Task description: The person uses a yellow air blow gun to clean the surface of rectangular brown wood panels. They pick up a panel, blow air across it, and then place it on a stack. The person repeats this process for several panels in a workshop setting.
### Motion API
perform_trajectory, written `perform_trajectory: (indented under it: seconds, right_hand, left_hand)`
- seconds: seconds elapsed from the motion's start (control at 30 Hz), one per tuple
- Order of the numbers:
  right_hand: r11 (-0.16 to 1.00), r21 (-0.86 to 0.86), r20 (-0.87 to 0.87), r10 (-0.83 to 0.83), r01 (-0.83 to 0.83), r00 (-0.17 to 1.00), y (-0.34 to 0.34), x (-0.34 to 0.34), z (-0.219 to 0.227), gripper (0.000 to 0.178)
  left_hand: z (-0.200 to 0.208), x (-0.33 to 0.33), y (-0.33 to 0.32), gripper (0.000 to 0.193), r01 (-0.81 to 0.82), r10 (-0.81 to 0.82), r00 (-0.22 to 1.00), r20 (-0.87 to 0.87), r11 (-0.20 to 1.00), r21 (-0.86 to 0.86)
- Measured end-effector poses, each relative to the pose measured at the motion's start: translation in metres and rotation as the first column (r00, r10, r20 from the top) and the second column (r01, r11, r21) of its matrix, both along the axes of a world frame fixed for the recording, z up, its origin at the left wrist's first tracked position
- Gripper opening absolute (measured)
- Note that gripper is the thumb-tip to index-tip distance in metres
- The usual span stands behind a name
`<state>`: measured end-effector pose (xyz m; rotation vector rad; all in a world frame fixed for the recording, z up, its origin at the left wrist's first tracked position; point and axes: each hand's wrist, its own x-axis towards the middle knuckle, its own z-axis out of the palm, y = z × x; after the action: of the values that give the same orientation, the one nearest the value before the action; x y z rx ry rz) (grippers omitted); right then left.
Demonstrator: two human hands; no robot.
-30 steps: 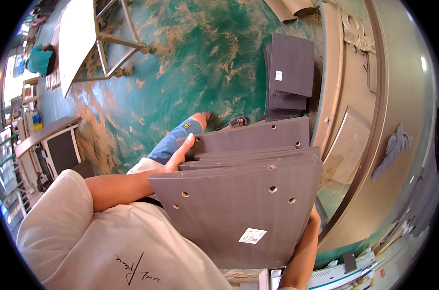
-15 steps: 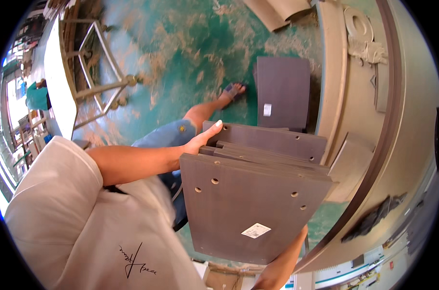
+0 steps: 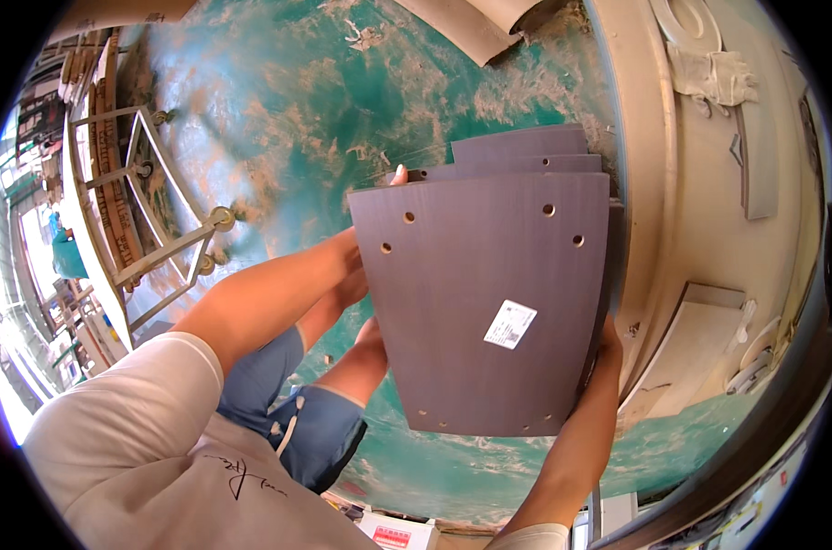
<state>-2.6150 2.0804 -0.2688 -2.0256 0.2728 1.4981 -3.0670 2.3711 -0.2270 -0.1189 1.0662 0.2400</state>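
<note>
Between my hands is a stack of dark purple-grey drilled panels [image 3: 480,275]. The front panel has round holes near its upper and lower edges and a white label in its middle. My left hand [image 3: 399,176] grips the stack's upper left side; the thumb shows over the edge and the other fingers are hidden behind. At the lower right side, my right hand [image 3: 608,344] holds the stack, its fingers hidden by the boards. Just beyond the held stack, another dark panel [image 3: 517,144] shows partly, low near the floor.
A wheeled metal frame cart [image 3: 159,247] stands at the left. Along the right runs a pale bench-like surface [image 3: 663,202] with white work gloves [image 3: 714,76] and a loose board [image 3: 686,348]. Brown sheet material [image 3: 471,27] lies on the dusty green floor [image 3: 279,119] at the far side.
The held stack has moved away from me, over the panels on the floor, and its front panel is turned more fully into view. My feet and legs have shifted.
</note>
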Motion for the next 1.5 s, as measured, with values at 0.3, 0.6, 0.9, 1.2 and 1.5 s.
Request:
perform_trajectory:
  seconds: [0.3,0.6,0.9,1.2,1.5]
  right_hand:
    - [0.992,0.034,0.007,0.118,-0.118,0.993,0.069,0.066,-0.045,0.081]
    - [0.965,0.016,0.738,0.165,-0.262,0.654,-0.043,-0.059,0.123,0.049]
    - [0.996,-0.091,-0.090,-0.029,0.021,0.995,-0.399,-0.497,0.322,0.024]
    - [0.520,-0.295,-0.071,-0.848,0.801,0.525,-0.584,-0.694,0.431,0.037]
    - [0.176,0.216,0.173,-0.975,0.960,0.140,-0.814,-0.569,0.433,0.041]
  left_hand:
    - [-0.068,0.049,0.018,0.084,0.015,-0.011,0.991,-0.136,0.999,0.033]
    - [0.067,-0.009,-0.029,0.091,0.299,-0.287,0.817,-0.501,0.953,-0.058]
    - [0.212,-0.050,-0.079,0.058,0.952,-0.804,0.306,-0.510,0.260,0.161]
    - [0.270,-0.093,-0.130,0.022,0.956,-0.824,-0.109,-0.555,-0.240,0.169]
    - [0.375,0.106,-0.600,0.039,0.444,-0.393,-0.389,-0.833,-0.872,0.204]
